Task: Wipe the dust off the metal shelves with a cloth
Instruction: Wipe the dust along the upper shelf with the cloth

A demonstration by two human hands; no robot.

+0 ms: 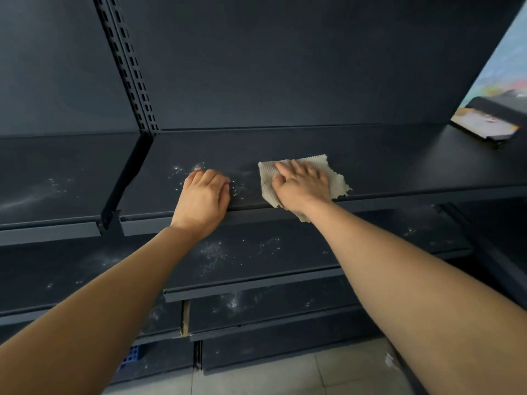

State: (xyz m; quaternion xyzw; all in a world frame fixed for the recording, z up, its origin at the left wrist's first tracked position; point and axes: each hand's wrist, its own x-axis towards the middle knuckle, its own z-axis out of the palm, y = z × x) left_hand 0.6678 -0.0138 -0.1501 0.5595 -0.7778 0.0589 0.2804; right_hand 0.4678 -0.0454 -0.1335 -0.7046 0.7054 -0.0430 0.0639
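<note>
Cloth, pale grey and ribbed with a ragged edge, lies flat on the top shelf of a dark metal rack, right at the shelf's front lip, with one corner hanging over that lip. The right hand presses down on the cloth, palm flat and fingers spread forward, covering most of its middle. Just left of the cloth, the left hand rests on the same shelf with its fingers curled under into a loose fist, holding nothing. White dust specks lie on the shelf around and left of the left hand, while the shelf surface right of the cloth looks clean. A slotted upright post rises behind and left of the cloth. Well to the cloth's right, at the shelf's far end, a dark flat object lies on the surface. Lower shelves beneath the cloth carry more scattered white dust.
</note>
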